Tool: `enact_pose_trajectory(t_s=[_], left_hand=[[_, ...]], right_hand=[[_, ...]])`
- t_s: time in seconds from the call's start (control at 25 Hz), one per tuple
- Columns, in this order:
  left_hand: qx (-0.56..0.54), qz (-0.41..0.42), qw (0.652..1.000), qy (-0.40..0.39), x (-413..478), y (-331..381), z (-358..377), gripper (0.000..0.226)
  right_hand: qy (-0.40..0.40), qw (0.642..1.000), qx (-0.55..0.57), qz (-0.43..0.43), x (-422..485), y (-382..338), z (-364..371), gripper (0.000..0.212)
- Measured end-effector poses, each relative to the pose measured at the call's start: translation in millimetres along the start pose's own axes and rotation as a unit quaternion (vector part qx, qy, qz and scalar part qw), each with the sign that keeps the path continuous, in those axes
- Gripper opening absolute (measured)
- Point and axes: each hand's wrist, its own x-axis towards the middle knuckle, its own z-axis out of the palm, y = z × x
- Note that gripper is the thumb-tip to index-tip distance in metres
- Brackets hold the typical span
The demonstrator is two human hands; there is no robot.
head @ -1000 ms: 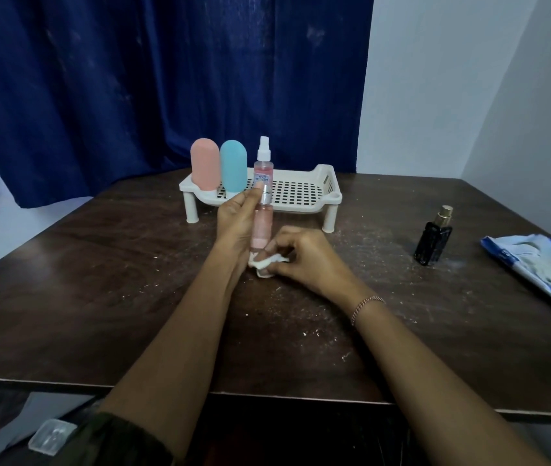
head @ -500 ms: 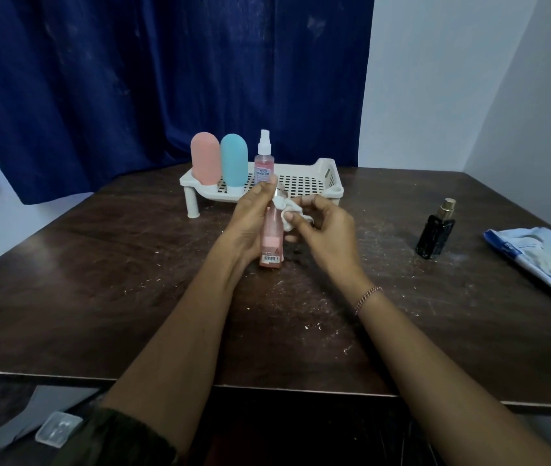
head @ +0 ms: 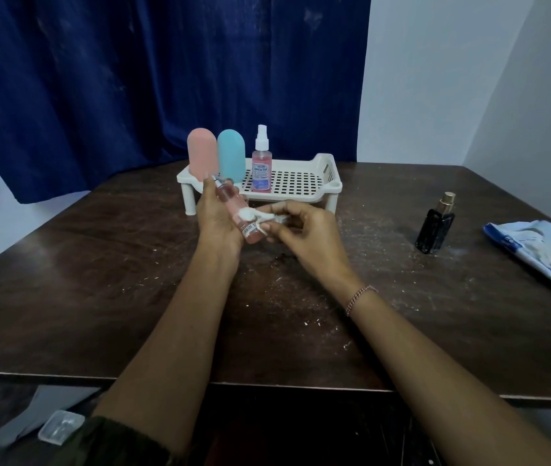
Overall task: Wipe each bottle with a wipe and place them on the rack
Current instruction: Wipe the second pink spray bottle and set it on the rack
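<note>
My left hand [head: 215, 216] grips a slim pink bottle [head: 234, 206], tilted with its top pointing up-left, above the dark table [head: 99, 280]. My right hand [head: 304, 227] pinches a crumpled white wipe [head: 257, 216] against the bottle's lower part, near its barcode label. Behind my hands stands the white perforated rack [head: 301, 183]. On its left half stand a pink capsule bottle [head: 202, 154], a teal capsule bottle [head: 231, 154] and a pink spray bottle [head: 262, 163]. A black perfume bottle [head: 435, 227] with a gold cap stands on the table to the right.
A blue and white wipe pack [head: 543, 250] lies at the table's right edge. White crumbs dot the tabletop. A dark blue curtain [head: 133, 79] hangs behind the rack. A small clear plastic case [head: 60, 427] lies below the table's front edge at left.
The bottle went from upright to tilted, top up-left. My right hand moved the wipe from the bottle's base up to its top, then back down to the lower part.
</note>
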Motion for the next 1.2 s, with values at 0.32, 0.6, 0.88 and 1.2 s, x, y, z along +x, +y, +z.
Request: enact_pose_trajectory(t_s=[0.32,0.6,0.88,1.2], left_hand=[[-0.075,-0.033,0.995,0.051,-12,3,7,0.039],[-0.078,-0.019,0.996,-0.034,-17,-16,19,0.025],[-0.099,-0.054,0.993,-0.020,-13,-10,16,0.038],[-0.085,-0.047,0.990,-0.105,-2,-7,11,0.056]], right_hand=[[0.028,0.991,-0.072,-0.113,0,-2,0,0.025],[0.120,0.988,-0.061,-0.070,4,-2,-1,0.020],[0.075,0.969,-0.167,-0.167,0,-5,9,0.026],[0.100,0.964,-0.188,-0.159,2,-3,0,0.018]])
